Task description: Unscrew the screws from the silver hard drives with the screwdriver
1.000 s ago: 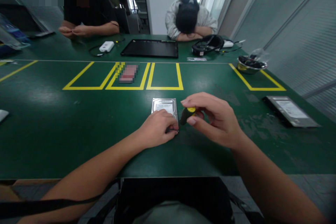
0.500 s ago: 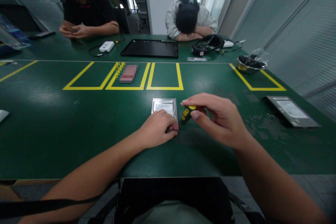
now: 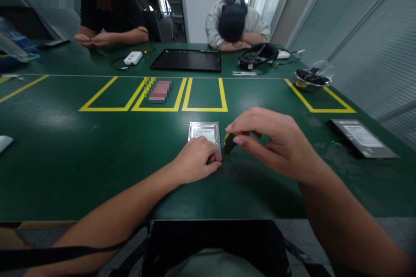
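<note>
A silver hard drive point(image 3: 204, 130) lies on the green table in front of me, its near part covered by my left hand point(image 3: 198, 159). The left fingers are curled over the drive, with thumb and fingertips closed at its near right corner. Pinched between the thumb and fingers of my right hand point(image 3: 273, 143) is a stubby black and yellow screwdriver point(image 3: 229, 143). It leans with its lower end toward the drive's right edge, near my left fingertips. The tip itself is too small to make out.
A second hard drive point(image 3: 362, 138) lies at the right. Behind it stands a metal bowl point(image 3: 312, 82) of dark items. A black panel point(image 3: 186, 60), a headset with cables point(image 3: 258, 55) and a white box point(image 3: 133, 57) lie farther back. Two people sit across the table.
My right hand has turned and risen slightly around the screwdriver, showing less of its yellow. My left hand and the hard drive stay in place.
</note>
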The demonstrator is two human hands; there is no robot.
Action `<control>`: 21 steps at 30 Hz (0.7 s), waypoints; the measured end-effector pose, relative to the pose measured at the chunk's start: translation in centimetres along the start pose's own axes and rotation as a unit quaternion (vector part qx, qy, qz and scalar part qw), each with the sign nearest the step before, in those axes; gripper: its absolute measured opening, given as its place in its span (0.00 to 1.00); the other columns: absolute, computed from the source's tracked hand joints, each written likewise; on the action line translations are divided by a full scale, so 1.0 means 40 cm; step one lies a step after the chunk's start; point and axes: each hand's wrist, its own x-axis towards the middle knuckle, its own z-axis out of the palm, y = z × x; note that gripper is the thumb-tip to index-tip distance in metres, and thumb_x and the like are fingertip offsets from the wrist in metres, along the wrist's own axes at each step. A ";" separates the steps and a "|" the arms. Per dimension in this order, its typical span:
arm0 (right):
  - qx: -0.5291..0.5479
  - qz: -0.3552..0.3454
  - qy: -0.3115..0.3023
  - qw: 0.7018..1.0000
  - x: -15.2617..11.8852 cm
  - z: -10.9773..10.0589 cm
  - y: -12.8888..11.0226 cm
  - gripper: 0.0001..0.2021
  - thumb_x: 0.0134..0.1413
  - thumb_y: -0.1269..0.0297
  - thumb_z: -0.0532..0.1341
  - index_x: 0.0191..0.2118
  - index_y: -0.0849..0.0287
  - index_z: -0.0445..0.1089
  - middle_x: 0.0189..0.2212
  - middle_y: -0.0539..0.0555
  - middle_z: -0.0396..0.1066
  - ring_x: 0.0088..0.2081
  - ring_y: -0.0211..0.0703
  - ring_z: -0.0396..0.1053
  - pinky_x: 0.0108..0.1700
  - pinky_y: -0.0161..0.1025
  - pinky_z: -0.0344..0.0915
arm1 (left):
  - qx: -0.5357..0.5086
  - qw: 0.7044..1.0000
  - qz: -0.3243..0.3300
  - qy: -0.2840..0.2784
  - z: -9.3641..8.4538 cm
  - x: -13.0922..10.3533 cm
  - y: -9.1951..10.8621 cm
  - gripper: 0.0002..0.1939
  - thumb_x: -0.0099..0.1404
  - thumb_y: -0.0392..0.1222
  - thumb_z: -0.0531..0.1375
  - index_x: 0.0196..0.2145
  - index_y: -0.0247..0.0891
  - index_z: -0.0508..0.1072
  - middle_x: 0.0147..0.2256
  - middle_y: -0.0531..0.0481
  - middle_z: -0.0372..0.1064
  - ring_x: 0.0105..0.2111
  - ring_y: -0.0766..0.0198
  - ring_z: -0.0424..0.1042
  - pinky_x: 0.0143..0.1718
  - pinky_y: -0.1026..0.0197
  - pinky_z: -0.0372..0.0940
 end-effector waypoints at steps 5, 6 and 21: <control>-0.023 -0.006 -0.072 0.997 0.025 -0.024 -0.007 0.10 0.61 0.71 0.57 0.45 0.56 0.72 0.42 0.53 0.76 0.43 0.41 0.72 0.45 0.38 0.67 | 0.013 1.000 -0.004 0.005 0.001 0.000 0.001 0.02 0.57 0.39 0.63 0.28 0.40 0.73 0.27 0.53 0.70 0.32 0.59 0.65 0.36 0.56 0.58; -0.030 0.000 -0.082 0.996 0.029 -0.028 -0.010 0.11 0.61 0.72 0.56 0.46 0.56 0.72 0.42 0.52 0.76 0.42 0.40 0.72 0.45 0.38 0.66 | 0.017 1.000 -0.006 0.005 0.001 0.000 0.002 0.02 0.57 0.39 0.63 0.29 0.40 0.73 0.27 0.53 0.70 0.32 0.59 0.66 0.36 0.56 0.57; -0.077 0.001 -0.125 0.989 0.083 -0.028 -0.026 0.05 0.58 0.70 0.59 0.39 0.57 0.70 0.36 0.52 0.70 0.36 0.40 0.66 0.37 0.37 0.59 | 0.022 1.000 -0.014 -0.014 -0.004 0.007 0.005 0.03 0.58 0.42 0.63 0.29 0.41 0.74 0.28 0.52 0.71 0.36 0.56 0.67 0.37 0.55 0.57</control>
